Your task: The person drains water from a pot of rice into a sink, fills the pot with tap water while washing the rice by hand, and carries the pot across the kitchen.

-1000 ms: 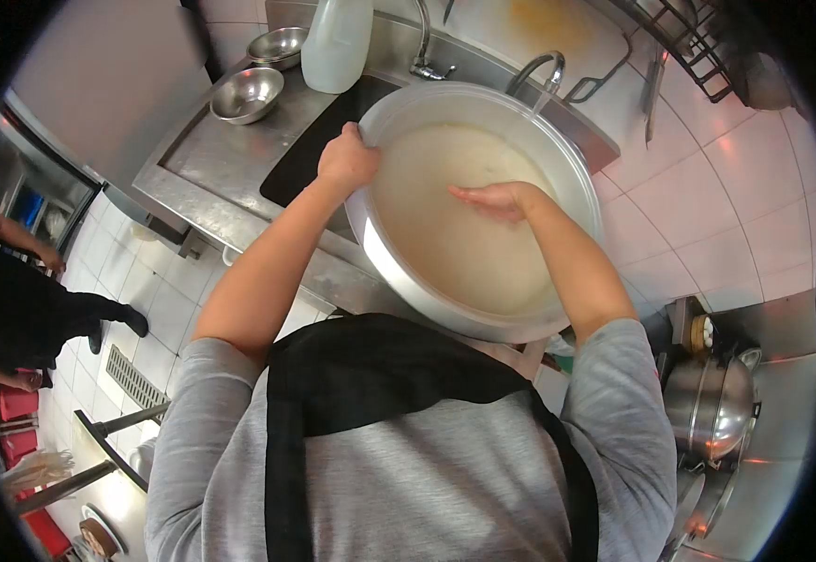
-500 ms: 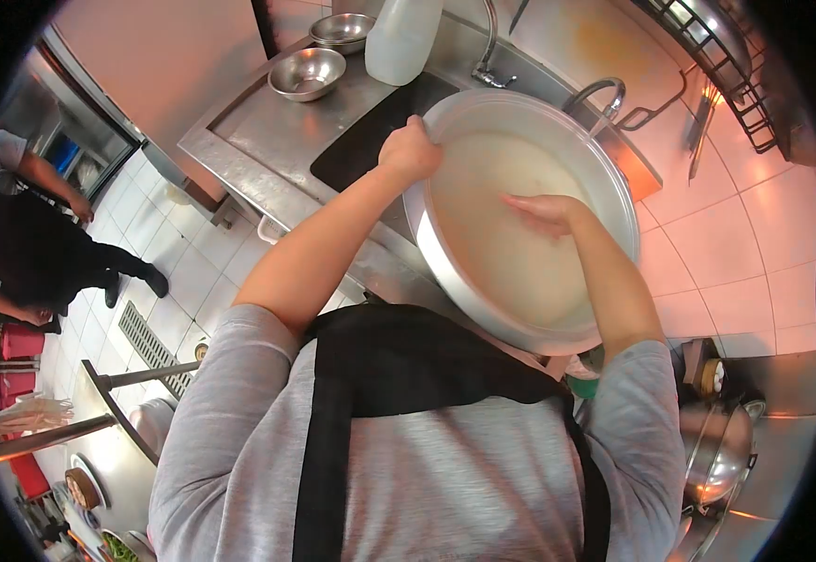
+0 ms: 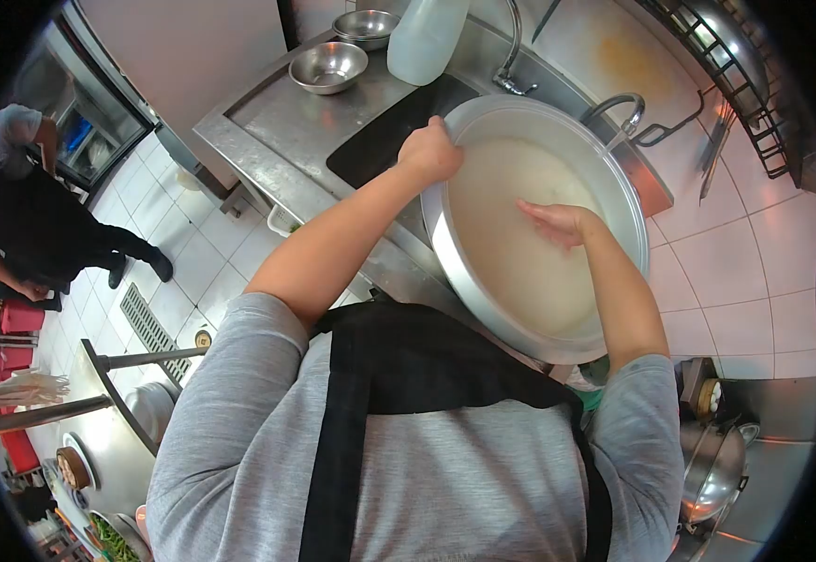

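Observation:
A wide silver metal pot full of cloudy whitish liquid sits over the sink, tilted in view. My left hand is closed round the pot's rim at its upper left. Over the liquid, inside the pot, my right hand has its fingers stretched out and holds nothing; its lower fingers are at or just in the liquid. A curved faucet reaches over the pot's upper right rim, with water at its spout.
Metal bowls and a translucent jug stand on the steel counter, beside a black mat. A second faucet rises behind. A co-worker stands far left. A wire rack hangs upper right.
The whole view has shifted, so the pot and counter appear further right. My left hand still grips the rim; my right hand stays over the liquid. The co-worker's arm has moved.

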### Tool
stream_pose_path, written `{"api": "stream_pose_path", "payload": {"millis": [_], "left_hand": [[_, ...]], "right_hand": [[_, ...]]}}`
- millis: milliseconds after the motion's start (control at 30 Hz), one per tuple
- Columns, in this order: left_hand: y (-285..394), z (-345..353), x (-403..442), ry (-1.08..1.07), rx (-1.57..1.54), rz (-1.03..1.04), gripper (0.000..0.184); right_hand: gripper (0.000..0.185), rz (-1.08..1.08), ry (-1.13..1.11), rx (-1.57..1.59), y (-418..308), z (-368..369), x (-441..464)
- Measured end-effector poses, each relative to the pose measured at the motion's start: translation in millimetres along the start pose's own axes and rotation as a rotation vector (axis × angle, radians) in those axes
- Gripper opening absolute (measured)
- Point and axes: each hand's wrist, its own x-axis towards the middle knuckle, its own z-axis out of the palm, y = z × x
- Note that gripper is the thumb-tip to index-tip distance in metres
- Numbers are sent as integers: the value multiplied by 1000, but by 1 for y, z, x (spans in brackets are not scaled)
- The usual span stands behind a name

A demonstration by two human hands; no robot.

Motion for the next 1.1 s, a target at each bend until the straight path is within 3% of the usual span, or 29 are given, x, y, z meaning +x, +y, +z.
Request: {"api": "stream_pose_path", "payload": {"millis": [333,433,533,733,767,833,867,933,967,1000,1100], "left_hand": [[1,-1,-3,27,7,-11,55],[0,-1,-3,24,-27,-5,53],[-4,4,0,51,-4,35,51],[-2,-2,-7,41,-44,36,49],[-1,-2,-7,37,-53,40,49],[-1,1,-5,18,-61,8,51],[-2,2,-7,44,-32,20,52],[-6,10,-4,120,-21,23,58],[-2,3,-5,35,-73,-32,61],[1,-9,-17,52,-103,31,47],[4,-9,-19,45,-177,20,41]], "right_hand": [[95,-136,-23,-20,-14,19,-24],[92,-109,-193,11,1,-5,7],[91,-130,-75,-17,11,-11,18],[94,-150,-113,-34,12,-17,23],[95,-116,-39,-48,7,-7,9],[96,-73,115,-88,-13,18,-31],[97,25,66,-35,14,-15,13],[104,-6,147,-107,13,-10,15],[102,9,119,-62,3,0,-3],[101,-13,30,-43,7,-9,2],[99,-81,13,-15,-4,3,-7]]}}
